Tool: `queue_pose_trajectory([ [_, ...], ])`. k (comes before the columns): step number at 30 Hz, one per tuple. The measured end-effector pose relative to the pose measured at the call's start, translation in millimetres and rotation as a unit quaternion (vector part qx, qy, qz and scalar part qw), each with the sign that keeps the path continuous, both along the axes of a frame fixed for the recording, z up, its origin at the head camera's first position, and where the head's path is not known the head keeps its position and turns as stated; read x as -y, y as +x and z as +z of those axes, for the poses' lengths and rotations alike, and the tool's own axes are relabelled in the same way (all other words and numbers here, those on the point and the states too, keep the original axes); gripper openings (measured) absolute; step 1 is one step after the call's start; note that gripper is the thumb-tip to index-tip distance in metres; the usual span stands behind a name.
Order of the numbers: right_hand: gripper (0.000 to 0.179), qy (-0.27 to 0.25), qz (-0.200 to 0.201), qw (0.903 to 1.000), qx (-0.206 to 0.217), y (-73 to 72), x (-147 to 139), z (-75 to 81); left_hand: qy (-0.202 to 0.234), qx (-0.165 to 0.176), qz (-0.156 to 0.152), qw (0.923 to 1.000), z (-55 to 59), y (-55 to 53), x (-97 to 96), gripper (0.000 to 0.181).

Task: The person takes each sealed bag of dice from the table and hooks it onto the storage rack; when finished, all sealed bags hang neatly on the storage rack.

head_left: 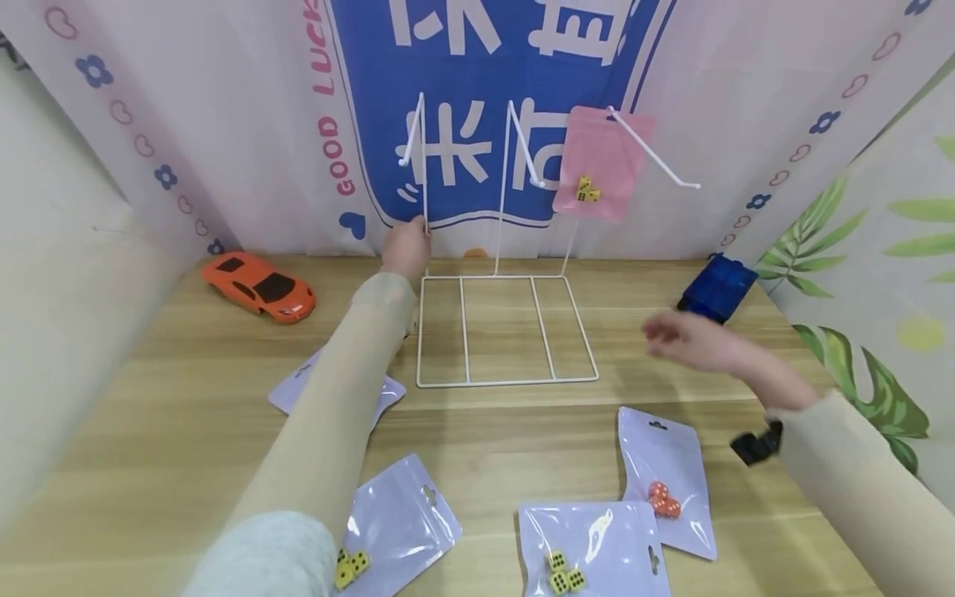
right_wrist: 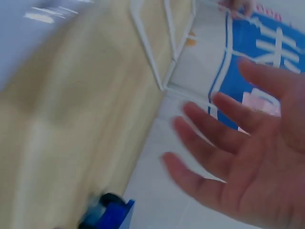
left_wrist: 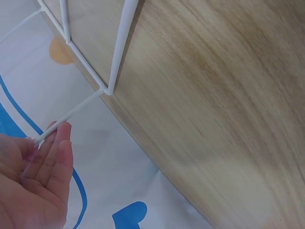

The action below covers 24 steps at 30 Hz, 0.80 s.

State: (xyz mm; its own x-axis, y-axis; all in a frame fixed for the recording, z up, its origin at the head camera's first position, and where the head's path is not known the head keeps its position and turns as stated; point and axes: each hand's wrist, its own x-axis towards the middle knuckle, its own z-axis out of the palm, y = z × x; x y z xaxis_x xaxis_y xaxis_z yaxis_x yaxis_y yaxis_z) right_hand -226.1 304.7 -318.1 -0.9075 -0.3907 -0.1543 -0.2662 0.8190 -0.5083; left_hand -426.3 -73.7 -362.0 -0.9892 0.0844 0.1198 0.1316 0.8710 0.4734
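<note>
A white wire display rack (head_left: 507,383) stands at the back of the table, with several hooks projecting from its uprights. My left hand (head_left: 406,249) grips the rack's left upright. In the left wrist view the upright (left_wrist: 71,113) passes between the thumb and fingers (left_wrist: 61,160). From the right hook hangs a pink zip bag (head_left: 601,153) with yellow dice showing in it. My right hand (head_left: 690,338), blurred, is held above the table to the right of the rack. Its fingers are spread and hold nothing in the right wrist view.
Lilac bags (head_left: 406,531) (head_left: 537,531) with yellow dice lie in front, near a lilac bag (head_left: 682,456) with red dice. Another lilac bag (head_left: 388,394) lies partly under my left arm. An orange toy car (head_left: 261,286) sits back left, a blue toy vehicle (head_left: 718,286) back right.
</note>
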Motion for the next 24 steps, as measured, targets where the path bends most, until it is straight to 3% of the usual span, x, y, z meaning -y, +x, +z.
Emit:
queue_pose_trajectory([
  [4, 0.057, 0.075, 0.068, 0.9940, 0.041, 44.0, -9, -15.4, 0.009, 0.001, 0.005, 0.9999, 1.1, 0.1, -1.6, 0.026],
  [6, 0.064, 0.106, 0.069, 0.9903, 0.059, 58.8, -11, -22.0, 0.014, 0.000, 0.006, 0.9999, 2.5, 0.5, -1.3, 0.025],
  [9, 0.071, 0.126, 0.059, 0.9889, 0.053, 71.2, -13, -33.5, 0.014, 0.002, 0.007, 0.9999, 3.9, 1.7, 1.2, 0.026],
  [19, 0.065, 0.127, 0.017, 0.9889, -0.076, 79.7, -20, -70.8, 0.011, 0.011, 0.001, 0.9999, -1.4, 4.0, 2.2, 0.023],
  [24, 0.060, 0.110, 0.016, 0.9916, -0.066, 74.1, -22, -71.0, 0.009, 0.011, 0.001, 0.9999, 0.1, 3.3, -1.1, 0.023],
])
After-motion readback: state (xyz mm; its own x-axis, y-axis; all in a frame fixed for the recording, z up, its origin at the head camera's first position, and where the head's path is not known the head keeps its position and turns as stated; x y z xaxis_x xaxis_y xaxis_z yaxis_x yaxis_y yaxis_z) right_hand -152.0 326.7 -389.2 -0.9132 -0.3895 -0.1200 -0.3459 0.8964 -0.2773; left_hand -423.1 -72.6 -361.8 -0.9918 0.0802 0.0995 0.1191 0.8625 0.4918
